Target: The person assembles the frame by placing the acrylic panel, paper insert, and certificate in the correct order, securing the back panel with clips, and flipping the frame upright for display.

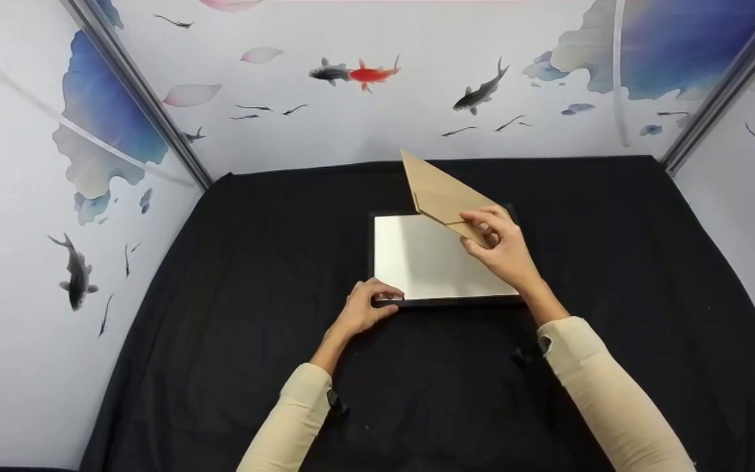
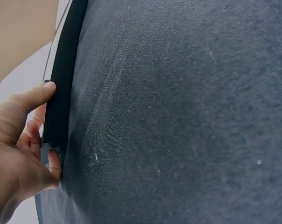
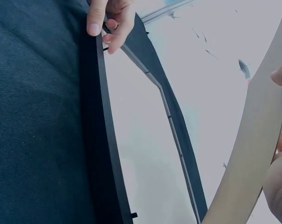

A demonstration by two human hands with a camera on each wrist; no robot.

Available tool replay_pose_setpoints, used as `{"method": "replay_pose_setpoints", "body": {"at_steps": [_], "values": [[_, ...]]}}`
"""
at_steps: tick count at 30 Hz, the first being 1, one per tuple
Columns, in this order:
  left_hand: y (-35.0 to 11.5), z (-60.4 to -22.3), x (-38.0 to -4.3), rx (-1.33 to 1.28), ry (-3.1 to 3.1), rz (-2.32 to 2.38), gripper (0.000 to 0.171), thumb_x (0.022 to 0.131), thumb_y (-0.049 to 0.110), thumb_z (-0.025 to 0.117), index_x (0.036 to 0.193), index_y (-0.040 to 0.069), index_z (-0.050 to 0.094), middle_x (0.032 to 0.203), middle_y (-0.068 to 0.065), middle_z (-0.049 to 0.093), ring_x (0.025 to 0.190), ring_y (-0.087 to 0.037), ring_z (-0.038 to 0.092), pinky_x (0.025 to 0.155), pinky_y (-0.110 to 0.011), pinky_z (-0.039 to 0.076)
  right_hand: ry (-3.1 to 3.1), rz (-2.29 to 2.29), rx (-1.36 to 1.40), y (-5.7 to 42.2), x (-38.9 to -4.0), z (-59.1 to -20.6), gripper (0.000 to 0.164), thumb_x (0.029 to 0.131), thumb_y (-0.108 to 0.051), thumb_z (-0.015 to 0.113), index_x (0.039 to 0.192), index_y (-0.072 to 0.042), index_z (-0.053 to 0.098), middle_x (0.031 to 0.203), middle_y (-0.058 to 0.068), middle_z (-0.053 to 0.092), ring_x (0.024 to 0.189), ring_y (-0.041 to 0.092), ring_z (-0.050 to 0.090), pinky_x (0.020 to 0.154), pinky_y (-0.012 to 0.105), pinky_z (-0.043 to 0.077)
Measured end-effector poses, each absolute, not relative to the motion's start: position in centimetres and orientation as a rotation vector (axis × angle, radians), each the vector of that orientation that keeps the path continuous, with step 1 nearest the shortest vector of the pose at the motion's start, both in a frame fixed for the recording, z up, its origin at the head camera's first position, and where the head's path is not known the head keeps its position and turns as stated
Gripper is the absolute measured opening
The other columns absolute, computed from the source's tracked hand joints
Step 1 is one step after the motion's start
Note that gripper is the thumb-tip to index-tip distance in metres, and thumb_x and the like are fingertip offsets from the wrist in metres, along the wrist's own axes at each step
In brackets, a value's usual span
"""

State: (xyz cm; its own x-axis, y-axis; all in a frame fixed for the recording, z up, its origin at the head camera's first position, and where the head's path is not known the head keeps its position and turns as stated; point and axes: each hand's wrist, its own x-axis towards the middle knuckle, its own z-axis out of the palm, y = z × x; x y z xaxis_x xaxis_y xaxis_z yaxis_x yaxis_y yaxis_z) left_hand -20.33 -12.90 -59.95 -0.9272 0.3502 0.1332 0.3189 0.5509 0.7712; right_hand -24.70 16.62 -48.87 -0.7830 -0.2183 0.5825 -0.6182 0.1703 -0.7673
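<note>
Right hand (image 1: 505, 252) pinched brown board (image 1: 444, 191), left hand (image 1: 359, 308) pinched black frame (image 1: 459, 302); board looked light, stiff, best held by edges.

A black cloth (image 1: 233, 295) spreads before me between white walls (image 1: 377, 131), where a red fish (image 1: 371, 75) touches a grey fish (image 1: 327, 71) among pink petals (image 1: 193, 96) and blue leaves (image 1: 110, 98); metal posts (image 1: 141, 95) mark two corners.

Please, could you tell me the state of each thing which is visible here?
Picture frame: flat on the cloth, not covered by the board
White panel: inside the frame, exposed
Backing board: raised, tilted
Left hand: gripping the frame's near-left corner
Right hand: holding the board
Black cloth: spread out, slightly wrinkled
</note>
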Motion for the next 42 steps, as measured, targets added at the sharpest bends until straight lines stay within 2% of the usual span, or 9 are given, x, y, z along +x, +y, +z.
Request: {"method": "replay_pose_setpoints", "body": {"at_steps": [9, 12, 19, 30, 33, 37, 42], "values": [[-12.7, -60.3, -20.4, 0.607, 2.775, 1.327, 0.020, 0.087, 0.017, 0.083, 0.107, 0.020, 0.080, 0.101, 0.005, 0.065, 0.093, -0.019, 0.051, 0.082, -0.039, 0.039, -2.114, 1.656, 0.789, 16.8, -24.8, -48.7, 0.039, 0.082, 0.014, 0.074, 0.120, 0.010, 0.069, 0.116, 0.029, 0.059, 0.086, 0.041, 0.054, 0.064, 0.034, 0.044], [-12.7, -60.4, -20.4, 0.631, 2.789, 1.332, 0.019, 0.088, 0.017, 0.082, 0.106, 0.020, 0.080, 0.101, 0.007, 0.065, 0.093, -0.018, 0.050, 0.082, -0.039, 0.038, -2.113, 1.670, 0.785, 16.8, -24.8, -48.7, 0.038, 0.082, 0.013, 0.074, 0.120, 0.009, 0.069, 0.116, 0.028, 0.060, 0.083, 0.041, 0.053, 0.061, 0.031, 0.043], [-12.5, -60.9, -20.2, 0.675, 2.879, 1.249, 0.017, 0.090, 0.019, 0.080, 0.106, 0.023, 0.079, 0.105, 0.012, 0.065, 0.095, -0.017, 0.048, 0.081, -0.041, 0.037, -2.079, 1.728, 0.788, 16.9, -25.0, -48.8, 0.038, 0.081, 0.015, 0.073, 0.119, 0.011, 0.068, 0.116, 0.029, 0.059, 0.082, 0.032, 0.054, 0.058, 0.023, 0.042], [-12.1, -61.2, -19.8, 0.645, 2.914, 1.268, 0.015, 0.091, 0.018, 0.079, 0.105, 0.023, 0.080, 0.105, 0.013, 0.065, 0.099, -0.016, 0.050, 0.081, -0.043, 0.036, -2.129, 1.702, 0.786, 16.9, -24.7, -48.8, 0.039, 0.082, 0.014, 0.074, 0.120, 0.009, 0.069, 0.117, 0.028, 0.059, 0.084, 0.040, 0.053, 0.059, 0.032, 0.041], [-12.4, -61.0, -19.7, 0.651, 2.866, 1.308, 0.018, 0.091, 0.015, 0.079, 0.108, 0.020, 0.079, 0.105, 0.010, 0.066, 0.098, -0.016, 0.050, 0.082, -0.043, 0.037, -2.159, 1.684, 0.790, 16.8, -24.5, -48.9, 0.039, 0.083, 0.012, 0.075, 0.121, 0.008, 0.069, 0.118, 0.026, 0.059, 0.089, 0.040, 0.053, 0.063, 0.035, 0.042], [-13.4, -60.7, -19.6, 0.678, 2.799, 1.462, 0.031, 0.089, 0.005, 0.079, 0.119, 0.011, 0.074, 0.106, -0.002, 0.066, 0.097, -0.021, 0.056, 0.085, -0.042, 0.044, -2.189, 1.647, 0.823, 16.5, -24.3, -49.3, 0.039, 0.083, 0.011, 0.075, 0.121, 0.007, 0.068, 0.117, 0.025, 0.059, 0.095, 0.038, 0.054, 0.072, 0.034, 0.046], [-15.1, -60.8, -19.5, 0.491, 2.796, 1.634, 0.046, 0.087, 0.000, 0.078, 0.130, 0.002, 0.064, 0.116, -0.015, 0.059, 0.100, -0.028, 0.059, 0.081, -0.042, 0.053, -2.161, 1.663, 0.915, 15.8, -24.5, -50.5, 0.041, 0.078, 0.017, 0.075, 0.118, 0.012, 0.068, 0.115, 0.029, 0.057, 0.095, 0.042, 0.056, 0.076, 0.032, 0.050]]}}
